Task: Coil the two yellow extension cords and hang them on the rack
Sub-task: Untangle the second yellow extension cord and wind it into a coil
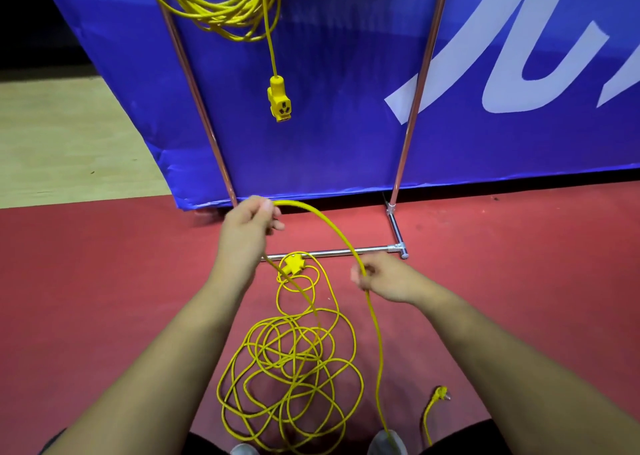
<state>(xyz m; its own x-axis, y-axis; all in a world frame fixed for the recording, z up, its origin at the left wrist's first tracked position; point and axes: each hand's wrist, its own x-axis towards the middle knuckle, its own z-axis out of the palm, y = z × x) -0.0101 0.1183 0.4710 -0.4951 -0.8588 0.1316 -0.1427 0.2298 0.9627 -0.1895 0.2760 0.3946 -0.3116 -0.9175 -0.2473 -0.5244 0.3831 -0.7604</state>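
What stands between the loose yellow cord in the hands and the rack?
Nothing visible. The left hand and right hand both grip the loose cord; the rack stands straight ahead, one coil hanging on it.

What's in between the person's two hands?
In the head view, an arc of thin yellow extension cord runs from the left hand to the right hand, both gripping it.

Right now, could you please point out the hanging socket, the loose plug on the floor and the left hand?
hanging socket (280, 103), head view, on its yellow outlet face.
loose plug (441, 393), head view, on its yellow body.
left hand (247, 222), head view, on the back of the hand.
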